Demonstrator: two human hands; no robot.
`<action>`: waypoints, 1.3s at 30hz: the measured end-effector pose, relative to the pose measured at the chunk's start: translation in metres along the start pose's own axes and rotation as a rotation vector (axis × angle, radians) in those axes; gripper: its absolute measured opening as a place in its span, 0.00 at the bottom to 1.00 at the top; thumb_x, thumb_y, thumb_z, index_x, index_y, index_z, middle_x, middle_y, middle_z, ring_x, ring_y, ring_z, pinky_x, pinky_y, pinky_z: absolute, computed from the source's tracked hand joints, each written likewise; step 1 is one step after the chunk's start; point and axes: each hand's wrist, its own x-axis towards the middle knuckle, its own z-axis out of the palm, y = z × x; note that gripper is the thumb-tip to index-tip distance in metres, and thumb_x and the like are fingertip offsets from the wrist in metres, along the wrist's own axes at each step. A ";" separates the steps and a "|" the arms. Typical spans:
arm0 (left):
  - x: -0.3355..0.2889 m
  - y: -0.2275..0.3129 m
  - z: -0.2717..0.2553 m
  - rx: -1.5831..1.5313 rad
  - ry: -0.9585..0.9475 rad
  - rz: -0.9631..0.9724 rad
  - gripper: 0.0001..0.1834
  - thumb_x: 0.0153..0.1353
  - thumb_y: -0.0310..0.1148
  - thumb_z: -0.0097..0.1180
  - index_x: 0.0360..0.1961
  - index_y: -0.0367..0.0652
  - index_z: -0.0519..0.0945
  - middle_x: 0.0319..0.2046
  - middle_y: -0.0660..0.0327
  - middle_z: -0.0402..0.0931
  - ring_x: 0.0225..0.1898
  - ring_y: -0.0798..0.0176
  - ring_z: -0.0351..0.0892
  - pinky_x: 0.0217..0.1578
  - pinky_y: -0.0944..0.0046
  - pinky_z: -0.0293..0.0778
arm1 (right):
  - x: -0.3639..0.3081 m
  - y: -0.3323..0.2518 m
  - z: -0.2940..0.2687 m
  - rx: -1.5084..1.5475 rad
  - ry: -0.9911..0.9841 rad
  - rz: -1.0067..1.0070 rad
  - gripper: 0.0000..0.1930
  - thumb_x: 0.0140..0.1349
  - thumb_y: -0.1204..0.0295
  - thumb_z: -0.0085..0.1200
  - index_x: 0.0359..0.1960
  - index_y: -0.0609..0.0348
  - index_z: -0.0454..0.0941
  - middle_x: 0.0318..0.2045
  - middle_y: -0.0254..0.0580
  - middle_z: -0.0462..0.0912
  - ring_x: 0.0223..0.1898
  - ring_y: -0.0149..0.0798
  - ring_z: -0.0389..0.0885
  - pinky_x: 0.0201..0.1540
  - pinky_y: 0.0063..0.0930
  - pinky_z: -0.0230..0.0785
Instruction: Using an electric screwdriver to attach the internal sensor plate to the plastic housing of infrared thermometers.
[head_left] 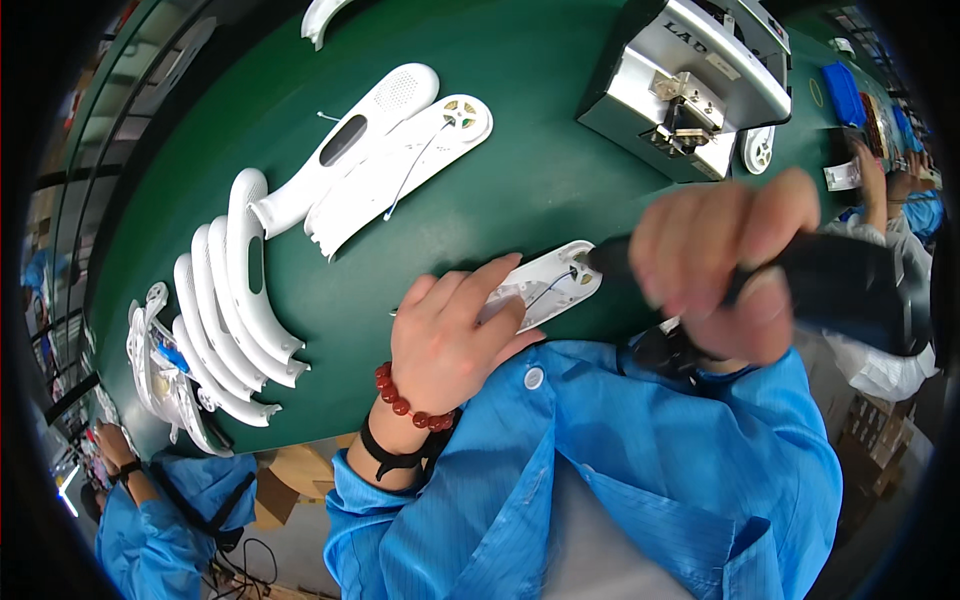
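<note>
Left hand is pressing flat, fingers spread, on a white plastic shell piece lying near the table's front edge. Right hand is clenching a black power screwdriver, its tip meeting the shell's far end beside a thin dark wire. The shell is sitting just ahead of the person's blue sleeve.

Around it: two long white housings are lying side by side farther back, one with a thin wire across it. A row of curved white handle pieces is crowding the left, touching one another. A grey metal machine is standing at the back right, a small white round part beside it.

Open green surface is showing between the shell and the housings. Other people in blue are working at both ends.
</note>
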 end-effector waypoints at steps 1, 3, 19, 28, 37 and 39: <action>0.000 0.000 0.000 -0.003 -0.008 0.002 0.16 0.39 0.43 0.69 0.26 0.46 0.81 0.48 0.59 0.79 0.30 0.63 0.74 0.29 0.64 0.65 | -0.007 0.008 0.008 0.055 0.005 0.012 0.12 0.64 0.66 0.54 0.41 0.54 0.63 0.21 0.33 0.71 0.18 0.30 0.69 0.22 0.27 0.65; -0.001 -0.001 0.000 -0.004 -0.013 -0.001 0.15 0.39 0.42 0.68 0.25 0.46 0.81 0.49 0.59 0.78 0.32 0.64 0.74 0.30 0.64 0.65 | -0.015 0.018 0.028 0.106 0.080 0.059 0.14 0.62 0.69 0.58 0.40 0.56 0.63 0.21 0.35 0.72 0.18 0.31 0.70 0.22 0.28 0.66; -0.004 -0.003 0.002 -0.010 0.002 0.006 0.15 0.40 0.44 0.67 0.23 0.46 0.80 0.48 0.59 0.79 0.33 0.64 0.74 0.32 0.64 0.66 | -0.019 0.030 0.028 0.042 -0.026 0.096 0.14 0.63 0.68 0.57 0.41 0.55 0.63 0.21 0.35 0.73 0.19 0.32 0.71 0.23 0.27 0.67; -0.001 -0.001 -0.011 -0.186 0.034 -0.011 0.24 0.38 0.54 0.66 0.24 0.43 0.80 0.50 0.58 0.78 0.41 0.59 0.77 0.40 0.61 0.68 | -0.012 0.013 0.023 0.078 0.029 0.144 0.16 0.63 0.65 0.58 0.39 0.56 0.63 0.19 0.36 0.72 0.18 0.32 0.71 0.22 0.28 0.67; -0.005 0.000 -0.001 -0.071 0.039 0.027 0.18 0.39 0.46 0.68 0.23 0.44 0.79 0.47 0.58 0.80 0.39 0.61 0.79 0.38 0.63 0.67 | -0.020 0.025 0.010 -0.212 -0.134 0.323 0.14 0.65 0.67 0.56 0.39 0.56 0.61 0.18 0.39 0.71 0.19 0.31 0.69 0.26 0.29 0.66; -0.005 0.000 -0.001 -0.071 0.034 0.020 0.17 0.40 0.45 0.67 0.21 0.44 0.78 0.48 0.59 0.80 0.38 0.63 0.77 0.39 0.63 0.66 | -0.022 0.029 0.010 -0.219 -0.122 0.302 0.14 0.65 0.67 0.56 0.39 0.56 0.61 0.18 0.38 0.71 0.19 0.30 0.69 0.26 0.29 0.66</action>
